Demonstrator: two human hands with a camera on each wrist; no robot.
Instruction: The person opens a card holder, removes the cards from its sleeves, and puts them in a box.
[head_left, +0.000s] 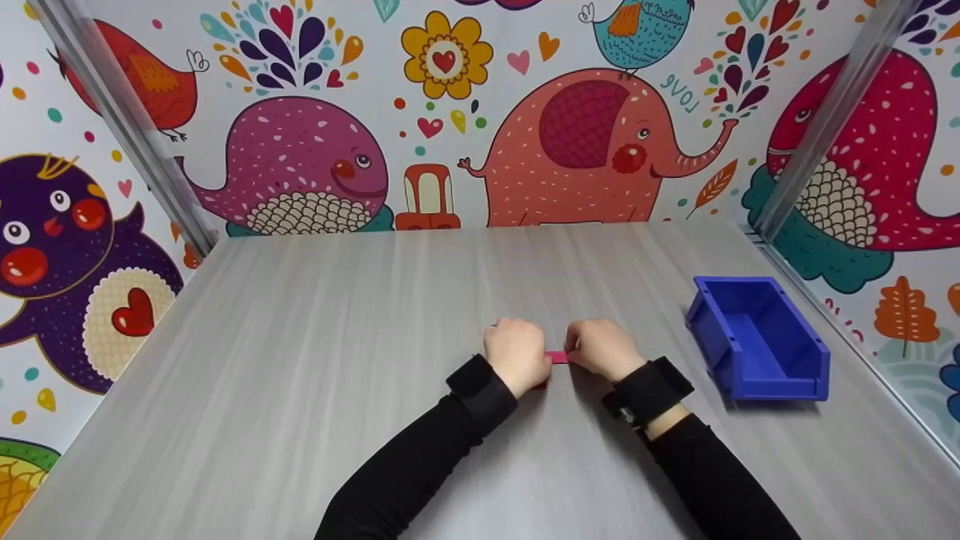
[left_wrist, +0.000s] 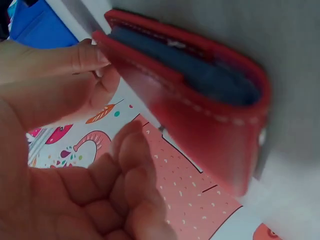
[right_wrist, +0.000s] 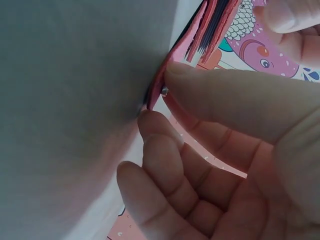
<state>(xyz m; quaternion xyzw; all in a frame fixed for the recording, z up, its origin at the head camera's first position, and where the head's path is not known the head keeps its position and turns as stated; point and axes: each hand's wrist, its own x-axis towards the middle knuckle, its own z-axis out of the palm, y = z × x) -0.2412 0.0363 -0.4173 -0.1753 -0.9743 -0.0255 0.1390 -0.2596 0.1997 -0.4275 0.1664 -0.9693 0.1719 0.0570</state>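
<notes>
A small red stitched card wallet point(left_wrist: 200, 110) is half folded, with dark sleeves between its covers. My right hand point(head_left: 606, 349) pinches the end of its pink-red flap point(right_wrist: 159, 85) between thumb and forefinger, right by a small metal snap point(right_wrist: 165, 91). My left hand point(head_left: 517, 354) is over the wallet, which it mostly hides in the head view. Its thumb point(left_wrist: 55, 95) lies close to the wallet's open edge, and the other fingers are curled. I cannot tell whether it grips the wallet. A pink strip point(head_left: 556, 357) shows between the hands.
A blue plastic bin point(head_left: 757, 345) stands on the wood-grain table point(head_left: 337, 322) to the right of my right hand. Cartoon-printed panels point(head_left: 442, 135) rise behind and at both sides, with metal posts point(head_left: 124, 127) at the corners.
</notes>
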